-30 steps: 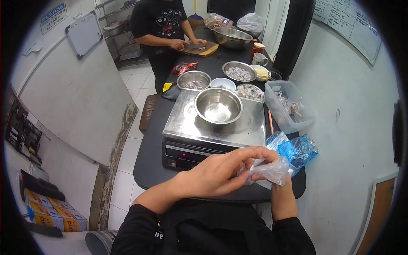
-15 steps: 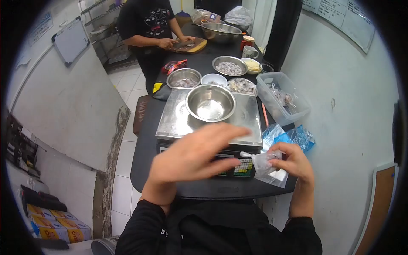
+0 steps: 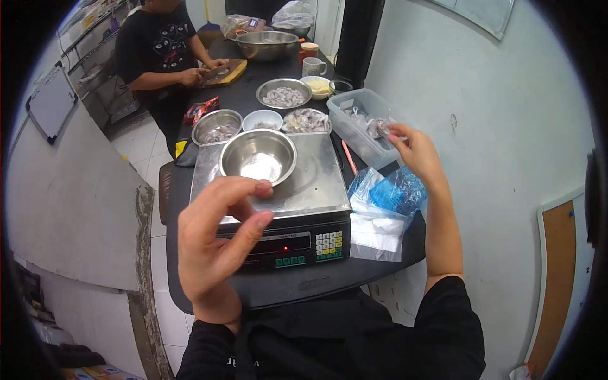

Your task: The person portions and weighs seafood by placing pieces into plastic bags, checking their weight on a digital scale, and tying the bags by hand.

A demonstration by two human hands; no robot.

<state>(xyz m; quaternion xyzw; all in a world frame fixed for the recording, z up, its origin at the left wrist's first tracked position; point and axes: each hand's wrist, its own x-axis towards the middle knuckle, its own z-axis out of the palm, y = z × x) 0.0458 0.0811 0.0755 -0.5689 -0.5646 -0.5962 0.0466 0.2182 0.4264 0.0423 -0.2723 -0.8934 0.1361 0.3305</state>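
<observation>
A bare right hand, thumb and fingertips drawn close together, reaches over the rim of a clear, rectangular, hard-plastic tub. At its fingertips, inside the tub, is a small, rounded bag of thin see-through plastic, its film puckered around dark greyish-purple contents; whether the fingers grip it cannot be told. Below this hand lie a crinkled, glossy blue plastic wrapper and flat, filmy whitish plastic bags.

The left hand is empty and loosely curved, with a wide gap between thumb and fingers. Just beyond it, a round, shiny steel bowl stands upright on the smooth, square steel plate of a black digital scale.
</observation>
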